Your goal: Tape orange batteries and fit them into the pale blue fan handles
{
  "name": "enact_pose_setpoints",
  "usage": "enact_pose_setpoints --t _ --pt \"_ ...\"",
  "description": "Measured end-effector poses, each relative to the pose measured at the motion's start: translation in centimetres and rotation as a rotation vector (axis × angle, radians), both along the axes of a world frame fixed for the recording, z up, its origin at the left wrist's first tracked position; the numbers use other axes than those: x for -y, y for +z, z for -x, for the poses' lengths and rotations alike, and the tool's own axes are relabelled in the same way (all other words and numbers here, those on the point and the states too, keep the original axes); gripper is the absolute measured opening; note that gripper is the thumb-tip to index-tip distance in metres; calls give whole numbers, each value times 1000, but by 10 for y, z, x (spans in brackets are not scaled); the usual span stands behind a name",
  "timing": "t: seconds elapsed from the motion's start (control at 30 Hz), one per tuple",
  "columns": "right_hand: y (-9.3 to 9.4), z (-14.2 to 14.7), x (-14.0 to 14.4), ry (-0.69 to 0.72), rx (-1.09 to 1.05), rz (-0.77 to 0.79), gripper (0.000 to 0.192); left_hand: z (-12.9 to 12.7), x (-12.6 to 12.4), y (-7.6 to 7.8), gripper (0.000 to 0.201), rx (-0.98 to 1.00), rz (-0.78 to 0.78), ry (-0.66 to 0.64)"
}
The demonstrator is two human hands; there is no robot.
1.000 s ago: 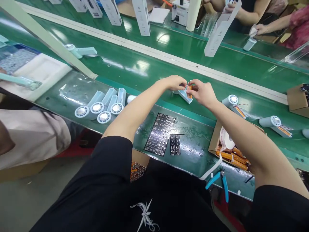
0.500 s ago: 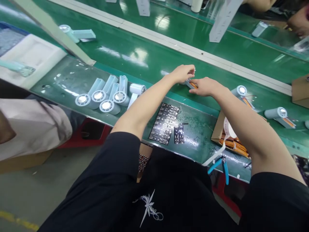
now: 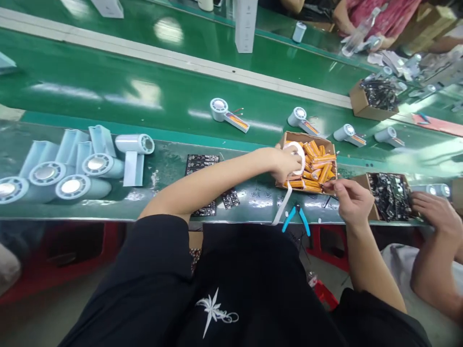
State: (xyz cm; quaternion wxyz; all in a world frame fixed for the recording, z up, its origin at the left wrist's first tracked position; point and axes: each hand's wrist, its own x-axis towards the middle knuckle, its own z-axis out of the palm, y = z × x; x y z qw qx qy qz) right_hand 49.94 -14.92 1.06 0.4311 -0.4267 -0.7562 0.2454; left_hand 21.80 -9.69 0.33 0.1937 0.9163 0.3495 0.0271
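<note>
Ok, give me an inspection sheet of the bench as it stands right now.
Surface: glossy green bench beside a green conveyor belt.
Job's things: open cardboard box of orange cells; white tape roll in it, its strip trailing off the bench edge.
Clutter: blue-handled cutters, black circuit panels, pale blue fan bodies, a second box of black boards.
Grippers: left hand on the tape roll; right hand pinched at the box's near corner, what it pinches too small to tell.
Cables: thin wires on the fan on the belt.
Surroundings: another person's hand at the right.
</note>
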Motion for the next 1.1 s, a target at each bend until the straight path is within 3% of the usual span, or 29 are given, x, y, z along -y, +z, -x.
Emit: enact_pose_setpoints --t 0.1,0.23,0.3,0.4,0.5,0.63,0.73,0.8,0.87,0.9,0.97,1.03,1.1 --pt "-7 -8 20 32 64 67 28 9 -5 -3 56 -32 -46 -33" --pt "-22 16 28 -11 -67 133 40 4 -26 -6 69 -126 -81 -26" --pt "-24 33 22 -1 -163 161 45 -4 -40 -5 61 -210 -70 -1" --pt "-11 44 9 96 -152 125 41 1 -45 3 33 -222 -75 60" --pt "11 37 3 133 -146 110 37 25 -8 14 32 -17 -141 142" --pt "16 40 24 323 -50 394 57 51 83 20 47 227 -340 392" --pt "1 62 52 632 122 483 37 59 138 9 47 280 -379 556" --pt "-7 74 64 863 225 427 38 69 159 -4 48 313 -369 638" --pt "-11 75 60 981 315 339 36 82 171 -18 47 359 -381 724" --pt "-10 71 50 970 350 285 33 89 175 -25 46 380 -393 765" --pt "-5 55 20 814 411 148 29 97 182 -36 46 409 -415 816" --pt "1 38 -17 632 530 17 30 97 187 -42 49 424 -422 814" --pt "3 28 -48 548 726 -55 31 90 190 -44 51 443 -422 778"
